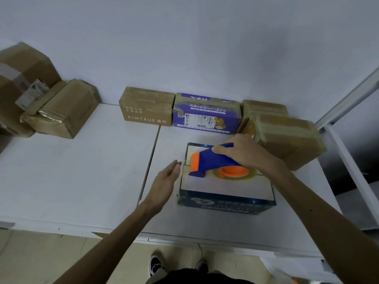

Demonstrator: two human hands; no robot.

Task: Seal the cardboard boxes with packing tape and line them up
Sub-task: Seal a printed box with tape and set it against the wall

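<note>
Fig. Blue-sided box (225,188), white top, sits on the desk (82,171) at near centre-right. Its flap seam (185,165) runs left–right, and this is the long axis for the taping stroke. The tape dispenser (211,158) lies on the top along that seam, with the orange blade end to the left and the tape roll (233,173) to the right. R. hand (241,150) grasps the dispenser's blue handle from the right. L. hand (167,180) is released, fingers straight, just beside the box's left edge and nearer the blade end; contact w/ the box can't be told. Judgement: the next stroke follows the seam, and the l. hand is placed to steady the box or press the tape. Far side: KIMTRUE box (146,107), purple box (207,115) and brown boxes (287,138) stand in a row at the wall.
</note>
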